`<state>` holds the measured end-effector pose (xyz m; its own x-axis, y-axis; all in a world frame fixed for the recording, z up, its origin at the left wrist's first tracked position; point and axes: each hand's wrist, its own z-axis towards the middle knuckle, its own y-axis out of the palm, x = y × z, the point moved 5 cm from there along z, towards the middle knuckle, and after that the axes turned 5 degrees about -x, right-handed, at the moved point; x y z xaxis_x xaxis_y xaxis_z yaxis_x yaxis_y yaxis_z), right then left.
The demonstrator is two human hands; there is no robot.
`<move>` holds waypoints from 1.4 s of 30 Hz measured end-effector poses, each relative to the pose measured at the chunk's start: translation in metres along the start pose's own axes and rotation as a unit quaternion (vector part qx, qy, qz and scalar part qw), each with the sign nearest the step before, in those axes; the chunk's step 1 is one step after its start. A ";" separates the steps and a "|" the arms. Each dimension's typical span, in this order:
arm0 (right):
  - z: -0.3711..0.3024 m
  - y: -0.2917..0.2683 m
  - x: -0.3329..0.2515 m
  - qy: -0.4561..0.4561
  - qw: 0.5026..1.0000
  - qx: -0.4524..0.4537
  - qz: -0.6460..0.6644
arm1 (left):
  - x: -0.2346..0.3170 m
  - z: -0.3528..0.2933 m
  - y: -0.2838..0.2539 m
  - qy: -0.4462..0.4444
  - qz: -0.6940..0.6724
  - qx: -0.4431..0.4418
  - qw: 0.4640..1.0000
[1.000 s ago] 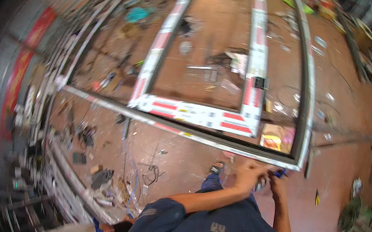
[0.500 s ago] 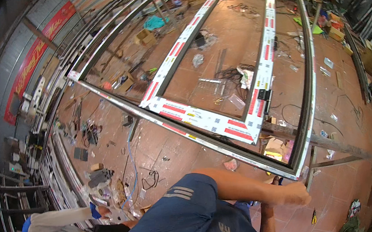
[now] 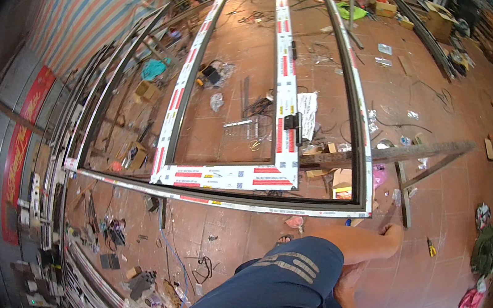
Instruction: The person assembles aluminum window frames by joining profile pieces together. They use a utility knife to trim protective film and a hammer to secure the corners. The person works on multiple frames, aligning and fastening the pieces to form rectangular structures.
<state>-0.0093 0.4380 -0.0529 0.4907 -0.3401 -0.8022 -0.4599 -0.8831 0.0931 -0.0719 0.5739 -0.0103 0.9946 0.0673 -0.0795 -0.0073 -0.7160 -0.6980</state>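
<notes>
My left arm, in a dark blue sleeve (image 3: 253,296) with grey stripes, reaches across to the right. At its end my left hand (image 3: 391,238) is closed, just past the near right corner of a large rectangular frame (image 3: 356,209). Whatever its fingers hold, if anything, is hidden. Below that forearm shows bare skin, apparently my right arm (image 3: 345,300); its fingers are hidden behind the left forearm. Inside the large frame lies a smaller frame (image 3: 231,176), covered in white film with red stripes. A black hinge-like fitting (image 3: 293,121) sits on its right side.
A metal support beam (image 3: 408,151) juts out under the frame's right side. Yellow-handled pliers (image 3: 431,247) lie on the tiled floor at right. A blue cord (image 3: 177,256), cardboard boxes (image 3: 145,92) and scraps are scattered about. Long profiles (image 3: 92,280) are stacked along the left.
My view has turned, so the frames appear further left and more upright. The person at the lower left has gone out of view. My left hand remains closed near the frame corner.
</notes>
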 end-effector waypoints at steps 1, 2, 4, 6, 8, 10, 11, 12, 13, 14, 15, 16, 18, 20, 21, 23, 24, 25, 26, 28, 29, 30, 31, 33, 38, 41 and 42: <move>-0.001 -0.004 0.001 -0.005 1.000 0.009 0.002 | 0.002 0.007 0.002 -0.016 0.013 -0.005 1.000; -0.002 -0.007 0.001 -0.009 1.000 0.019 0.003 | 0.007 0.010 0.004 -0.018 0.022 -0.013 0.999; -0.002 -0.014 0.000 -0.016 0.999 0.034 -0.001 | 0.011 0.012 0.006 -0.013 0.036 -0.010 0.999; -0.002 -0.020 0.002 -0.022 0.999 0.047 -0.007 | 0.016 0.011 0.006 0.001 0.035 0.002 0.999; -0.002 -0.020 -0.002 -0.033 0.998 0.050 -0.021 | 0.015 0.003 0.007 0.006 0.022 0.017 1.000; 0.000 -0.016 -0.006 -0.045 0.997 0.052 -0.047 | 0.013 -0.006 0.008 0.013 0.000 0.043 0.999; 0.001 -0.013 -0.010 -0.054 0.995 0.055 -0.064 | 0.011 -0.011 0.007 0.024 -0.014 0.057 0.998; 0.003 -0.010 -0.014 -0.064 0.993 0.056 -0.086 | 0.009 -0.017 0.006 0.031 -0.029 0.073 0.996; 0.003 -0.008 -0.018 -0.078 0.989 0.062 -0.108 | 0.006 -0.024 0.005 0.041 -0.048 0.092 0.994; 0.005 -0.005 -0.024 -0.093 0.984 0.069 -0.132 | 0.004 -0.033 0.003 0.053 -0.064 0.115 0.990; 0.006 -0.005 -0.028 -0.108 0.979 0.078 -0.157 | 0.002 -0.040 0.000 0.067 -0.084 0.137 0.985; 0.007 -0.003 -0.033 -0.126 0.971 0.089 -0.183 | 0.000 -0.051 -0.007 0.095 -0.120 0.178 0.972; 0.011 0.008 -0.042 -0.181 0.948 0.098 -0.241 | -0.013 -0.084 -0.018 0.153 -0.198 0.271 0.929; 0.013 0.004 -0.048 -0.236 0.910 0.144 -0.310 | -0.023 -0.128 -0.029 0.247 -0.291 0.393 0.837; 0.020 0.004 -0.051 -0.273 0.881 0.164 -0.350 | -0.037 -0.153 -0.027 0.279 -0.339 0.448 0.779; 0.035 0.014 -0.046 -0.341 0.817 0.188 -0.425 | -0.067 -0.200 0.013 0.251 -0.437 0.503 0.702; 0.040 0.024 -0.050 -0.369 0.791 0.195 -0.448 | -0.060 -0.174 0.085 0.179 -0.457 0.579 0.651; 0.044 0.010 -0.048 -0.364 0.780 0.219 -0.459 | -0.090 -0.246 0.041 0.171 -0.483 0.496 0.701; 0.043 0.018 -0.060 -0.372 0.777 0.214 -0.461 | -0.101 -0.259 0.073 0.101 -0.552 0.441 0.701; 0.018 0.029 -0.101 -0.245 0.895 0.113 -0.354 | -0.111 -0.272 0.140 -0.019 -0.655 0.336 0.677; 0.016 0.029 -0.104 -0.180 0.937 0.065 -0.294 | -0.114 -0.270 0.177 -0.062 -0.695 0.285 0.658; 0.018 0.026 -0.100 -0.147 0.951 0.046 -0.268 | -0.114 -0.268 0.218 -0.113 -0.696 0.225 0.672; 0.024 0.023 -0.093 -0.115 0.963 0.025 -0.241 | -0.113 -0.266 0.253 -0.164 -0.692 0.164 0.683; 0.036 0.018 -0.075 -0.091 0.985 -0.023 -0.146 | -0.110 -0.268 0.283 -0.192 -0.691 0.130 0.684; 0.041 0.032 -0.079 -0.094 0.990 -0.098 0.031 | -0.099 -0.243 0.314 -0.173 -0.683 0.231 0.671; 0.045 0.033 -0.075 -0.124 0.983 -0.115 0.063 | -0.101 -0.208 0.292 -0.204 -0.574 0.303 0.733; 0.048 0.032 -0.072 -0.141 0.980 -0.119 0.078 | -0.101 -0.192 0.288 -0.236 -0.503 0.310 0.772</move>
<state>-0.0947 0.4499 -0.0202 0.1882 -0.4044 -0.8950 -0.3118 -0.8888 0.3360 -0.1548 0.2278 -0.0664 0.3828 0.7223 0.5760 0.5492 0.3234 -0.7705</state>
